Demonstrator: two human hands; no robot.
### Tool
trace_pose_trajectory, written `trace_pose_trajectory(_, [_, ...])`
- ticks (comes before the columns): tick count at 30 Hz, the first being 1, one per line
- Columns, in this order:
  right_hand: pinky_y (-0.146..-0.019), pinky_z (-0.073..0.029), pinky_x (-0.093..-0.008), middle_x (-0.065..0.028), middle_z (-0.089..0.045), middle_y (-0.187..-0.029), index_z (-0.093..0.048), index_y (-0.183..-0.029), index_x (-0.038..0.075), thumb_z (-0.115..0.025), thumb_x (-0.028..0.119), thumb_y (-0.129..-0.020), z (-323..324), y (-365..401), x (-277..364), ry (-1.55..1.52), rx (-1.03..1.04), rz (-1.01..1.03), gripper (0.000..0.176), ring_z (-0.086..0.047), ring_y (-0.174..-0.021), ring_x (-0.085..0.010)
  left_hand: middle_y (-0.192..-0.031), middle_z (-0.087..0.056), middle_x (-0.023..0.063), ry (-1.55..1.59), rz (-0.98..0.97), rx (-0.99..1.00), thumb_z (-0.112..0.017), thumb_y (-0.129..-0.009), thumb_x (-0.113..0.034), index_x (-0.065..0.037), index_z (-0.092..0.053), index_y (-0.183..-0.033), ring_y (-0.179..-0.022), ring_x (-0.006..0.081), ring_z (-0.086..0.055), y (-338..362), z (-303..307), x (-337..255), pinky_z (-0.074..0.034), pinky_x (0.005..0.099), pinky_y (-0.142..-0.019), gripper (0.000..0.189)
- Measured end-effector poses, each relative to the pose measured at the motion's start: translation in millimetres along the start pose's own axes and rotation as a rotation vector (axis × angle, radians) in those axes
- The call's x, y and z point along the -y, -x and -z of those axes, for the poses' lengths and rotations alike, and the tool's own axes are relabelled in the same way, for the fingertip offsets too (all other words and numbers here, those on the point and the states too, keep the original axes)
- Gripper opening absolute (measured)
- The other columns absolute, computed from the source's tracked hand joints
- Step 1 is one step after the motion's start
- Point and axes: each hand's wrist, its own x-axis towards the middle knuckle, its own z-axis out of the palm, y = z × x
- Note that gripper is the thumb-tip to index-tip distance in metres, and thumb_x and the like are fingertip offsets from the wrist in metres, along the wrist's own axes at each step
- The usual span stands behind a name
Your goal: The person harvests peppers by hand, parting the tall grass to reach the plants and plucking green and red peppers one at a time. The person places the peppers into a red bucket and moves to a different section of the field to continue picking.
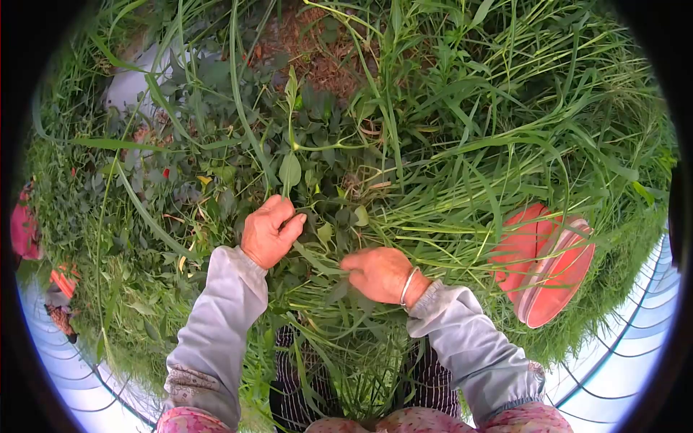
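My left hand is closed in a pinch among the low plants, its fingertips at a green stem. A broad leaf stands just above those fingers. To its right, my right hand, with a white bangle at the wrist, has its fingers curled together at some grass blades. Foliage hides its fingertips. Dark-leaved plants grow around and beyond my left hand, tangled with long grass.
Tall grass fills the right side. A red bucket-like container lies tipped in it. At the far left are a pink item and an orange one. Whitish sheeting shows at upper left, bare brown soil at top.
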Motion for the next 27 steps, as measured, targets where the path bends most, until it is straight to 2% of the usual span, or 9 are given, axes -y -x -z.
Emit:
trace_pose_trajectory(2, [-0.079,-0.049,-0.0422,-0.0129,-0.063,-0.101,-0.062,-0.102,0.009,-0.054,0.018,-0.079,-1,6,-6,0.104,0.131,-0.048,0.026,-0.060,-0.090,-0.0352,-0.070,-0.052,0.0066,0.028,-0.035,-0.057,-0.062,-0.076,0.002,0.001,-0.049,-0.068,-0.064,0.0205,-0.048,-2,4,8,-0.040,0.0309,-0.059,0.016])
trace_pose_trajectory(6, [-0.084,-0.046,-0.0418,-0.0167,-0.061,-0.104,-0.058,-0.110,0.011,-0.052,0.018,-0.085,3,21,-26,-0.343,-0.001,-0.072,0.027,-0.059,-0.095,-0.0344,-0.070,-0.052,0.0071,-0.007,-0.041,-0.006,-0.063,-0.076,0.003,0.001,-0.050,-0.068,-0.066,0.0204,-0.049,-3,15,11,-0.040,0.0309,-0.059,0.015])
trace_pose_trajectory(9, [-0.077,-0.042,-0.0225,0.0019,-0.056,-0.091,-0.057,-0.115,0.008,-0.053,0.007,-0.090,18,11,-29,-0.865,-0.052,-0.143,0.026,-0.048,-0.084,-0.0063,-0.071,-0.053,0.0067,0.030,-0.032,0.009,-0.064,-0.076,0.000,0.001,-0.051,-0.069,-0.067,0.0196,-0.049,-5,14,10,-0.041,0.0306,-0.059,0.015])
trace_pose_trajectory(10, [-0.072,-0.043,-0.0211,0.0035,-0.057,-0.092,-0.058,-0.111,0.009,-0.054,0.008,-0.090,24,10,-24,-0.939,-0.126,-0.179,0.021,-0.049,-0.082,-0.0042,-0.072,-0.053,0.0064,0.049,-0.024,0.013,-0.065,-0.077,-0.002,0.001,-0.052,-0.069,-0.067,0.0188,-0.049,-4,14,9,-0.041,0.0302,-0.059,0.014])
trace_pose_trajectory(14, [-0.063,-0.045,-0.0214,0.0032,-0.058,-0.092,-0.058,-0.108,0.012,-0.055,0.012,-0.091,13,-26,-2,-1.179,-0.385,-0.249,0.017,-0.053,-0.080,-0.0052,-0.082,-0.053,0.0057,0.167,0.052,0.165,-0.068,-0.079,-0.015,-0.002,-0.061,-0.084,-0.068,0.0158,-0.049,-11,18,-8,-0.042,0.0287,-0.060,0.015])
trace_pose_trajectory(17, [-0.061,-0.046,-0.0223,0.0028,-0.059,-0.092,-0.057,-0.108,0.010,-0.054,0.010,-0.091,-8,-68,7,-1.069,-0.279,-0.182,0.017,-0.054,-0.079,-0.0060,-0.090,-0.051,0.0054,0.172,0.080,0.167,-0.070,-0.078,-0.023,-0.006,-0.063,-0.103,-0.068,0.0144,-0.048,-15,10,-20,-0.042,0.0276,-0.061,0.031])
trace_pose_trajectory(18, [-0.061,-0.046,-0.0225,0.0025,-0.059,-0.092,-0.057,-0.106,0.009,-0.054,0.010,-0.090,-11,-75,12,-1.161,-0.270,-0.196,0.016,-0.055,-0.079,-0.0063,-0.095,-0.052,0.0116,0.115,0.106,0.211,-0.072,-0.075,-0.028,-0.007,-0.059,-0.114,-0.071,0.0227,-0.053,-16,13,-19,-0.046,0.0350,-0.065,0.047])
trace_pose_trajectory(22, [-0.060,-0.047,-0.0231,0.0015,-0.060,-0.093,-0.058,-0.103,0.007,-0.054,0.008,-0.089,-9,-80,18,-1.426,-0.253,-0.261,0.015,-0.056,-0.079,-0.0077,-0.106,-0.054,0.0187,-0.063,-0.107,0.352,-0.066,-0.078,-0.029,-0.008,-0.060,-0.111,-0.092,0.0352,-0.055,-19,20,6,-0.047,0.0421,-0.079,0.040])
trace_pose_trajectory(27, [-0.063,-0.049,-0.0252,-0.0001,-0.061,-0.094,-0.056,-0.107,0.008,-0.057,0.008,-0.087,-12,-83,14,-1.422,-0.379,-0.081,0.020,-0.058,-0.083,-0.0093,-0.091,-0.053,0.0110,-0.083,-0.008,0.401,-0.064,-0.080,-0.028,-0.006,-0.063,-0.102,-0.092,0.0284,-0.051,-22,22,6,-0.045,0.0399,-0.077,0.031])
